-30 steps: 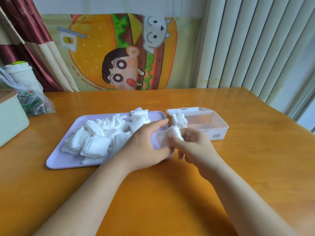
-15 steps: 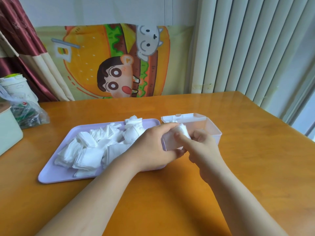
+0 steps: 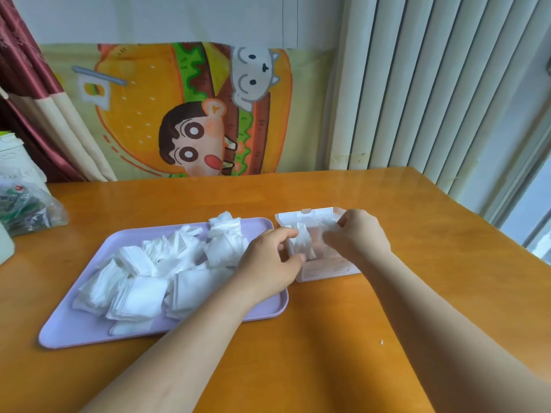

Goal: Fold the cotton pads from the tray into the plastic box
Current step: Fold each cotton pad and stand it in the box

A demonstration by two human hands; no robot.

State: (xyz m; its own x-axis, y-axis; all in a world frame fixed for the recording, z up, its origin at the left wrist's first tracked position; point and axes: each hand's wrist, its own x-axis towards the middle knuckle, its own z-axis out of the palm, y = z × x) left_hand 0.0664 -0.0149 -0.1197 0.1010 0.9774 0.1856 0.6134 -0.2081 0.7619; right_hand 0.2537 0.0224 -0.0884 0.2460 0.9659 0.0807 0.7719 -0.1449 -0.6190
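So the pad that was getting creased between both hands a moment ago, in the air just in front of the box (image 3: 328,271), has now gone into the box, and both hands have moved over it. The left hand (image 3: 268,260) has its grip closed on the folded pads (image 3: 301,244) standing on edge at the left end of the box. Its thumb is on the near side and its forefinger on the far side, sort of bracing the little stack upright. The right hand (image 3: 362,234) is over the middle of the box with its fingers curled down inside. There's something pale by its fingertips that might be a pad, but honestly I can't tell whether that grip is holding anything or just tucking.

What that means: one more pad is filed. Only the left end of the box is filled, so there's loads of room to the right of the stack. Just left of the box, the tray (image 3: 74,338) has a big heap of loose pads (image 3: 143,287) on it, so I reckon the job's barely started. My guess for the next bit is letting go without the stack flopping over, then reaching left of the box for another pad. Everything sits on the orange worktop (image 3: 343,368).
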